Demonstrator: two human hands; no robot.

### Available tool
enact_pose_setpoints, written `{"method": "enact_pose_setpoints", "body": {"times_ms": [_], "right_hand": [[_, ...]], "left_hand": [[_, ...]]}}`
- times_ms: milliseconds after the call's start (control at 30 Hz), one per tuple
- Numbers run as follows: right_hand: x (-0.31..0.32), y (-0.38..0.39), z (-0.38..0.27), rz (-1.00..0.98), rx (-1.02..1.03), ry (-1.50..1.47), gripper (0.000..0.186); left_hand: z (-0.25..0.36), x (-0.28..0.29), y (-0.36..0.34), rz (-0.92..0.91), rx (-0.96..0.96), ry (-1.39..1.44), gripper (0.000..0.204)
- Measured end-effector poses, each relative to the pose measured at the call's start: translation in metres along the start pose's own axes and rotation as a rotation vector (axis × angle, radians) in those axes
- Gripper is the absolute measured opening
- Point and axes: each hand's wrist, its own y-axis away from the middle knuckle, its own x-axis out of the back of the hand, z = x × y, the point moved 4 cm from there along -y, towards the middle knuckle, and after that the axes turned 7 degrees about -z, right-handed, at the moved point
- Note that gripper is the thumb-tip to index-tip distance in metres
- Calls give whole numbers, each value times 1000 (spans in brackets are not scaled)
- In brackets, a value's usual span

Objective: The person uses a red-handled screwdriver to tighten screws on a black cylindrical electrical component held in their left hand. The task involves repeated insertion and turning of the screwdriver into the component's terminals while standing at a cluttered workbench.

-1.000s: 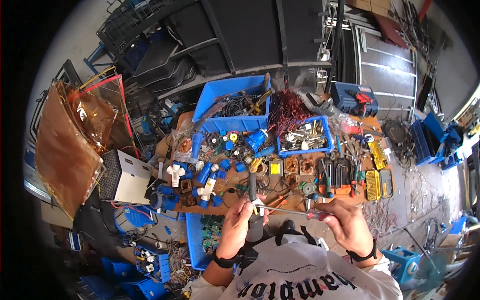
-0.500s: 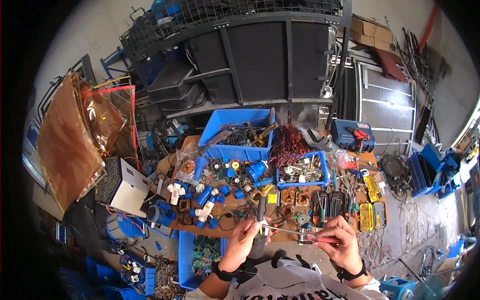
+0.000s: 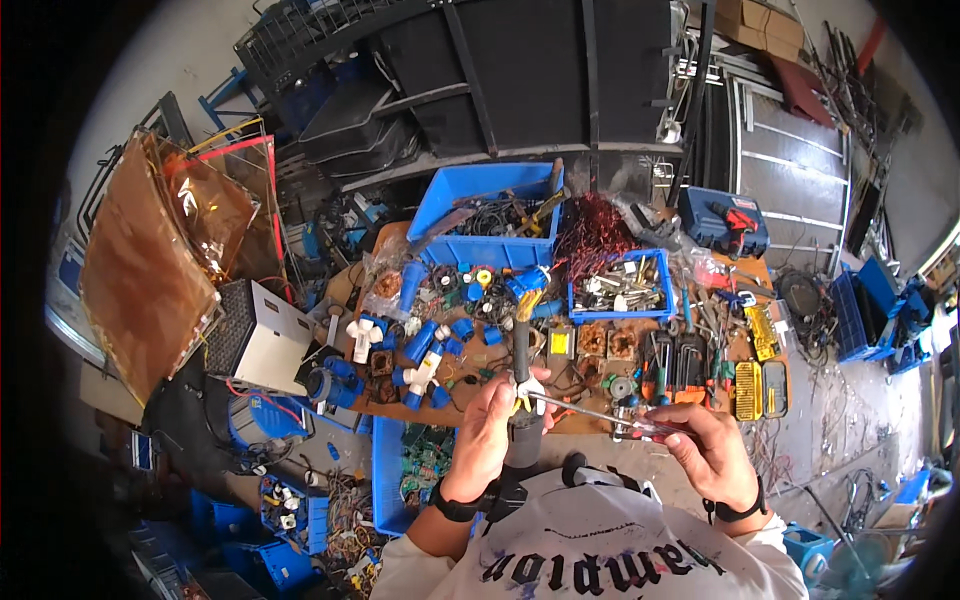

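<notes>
The bare left hand (image 3: 484, 432) has its grip closed around a long black cylindrical part with a white-and-yellow middle (image 3: 521, 352), roughly upright at the near edge of the brown wooden desk (image 3: 483, 356). A thin metal-shafted screwdriver with a reddish handle (image 3: 588, 412) reaches that middle from the right, its handle pinched in the right hand's (image 3: 708, 452) grip. Apparently the tip is being worked there; next calls for steady bracing and true alignment.
</notes>
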Motion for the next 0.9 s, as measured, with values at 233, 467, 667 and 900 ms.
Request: {"method": "enact_pose_setpoints", "body": {"times_ms": [233,467,667,900], "right_hand": [[5,-4,-7,131,171,85,25],[9,-6,-3,193,182,-22,29],[9,-3,1,62,-60,-231,31],[5,-6,2,126,-53,-245,28]], "left_hand": [[7,0,4,-32,-49,10,60],[7,5,8,-49,-86,-37,60],[7,8,5,-37,-118,-78,60],[4,13,4,-48,-98,-96,43]]}}
